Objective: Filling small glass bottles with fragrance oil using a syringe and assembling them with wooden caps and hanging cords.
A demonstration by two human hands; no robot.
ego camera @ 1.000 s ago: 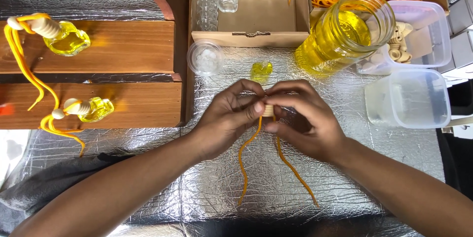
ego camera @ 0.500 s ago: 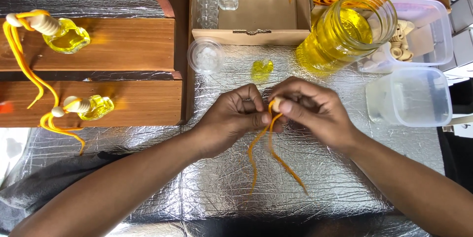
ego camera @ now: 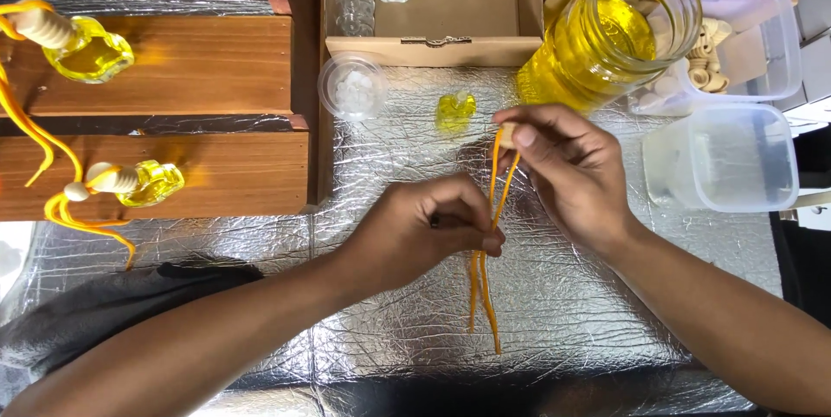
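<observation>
Head view: both my hands meet at mid-frame over the foil sheet (ego camera: 415,348).
Cord: doubled orange cord (ego camera: 495,200) runs nearly upright in the frame, loose ends hanging toward the bottom centre.
Right hand (ego camera: 567,170): pinches the cord's top end with a small pale bead, just below the jar of yellow liquid (ego camera: 597,45).
Left hand (ego camera: 424,231): closed around the cord lower down, thumb pressing it.
Relation: right grip sits above the left along the cord's long axis; the small yellow bottle (ego camera: 455,110) lies just up-left of the right hand, nearer to it.

Both forearms are bare to the elbow: no sleeves, rings or watch.
</observation>
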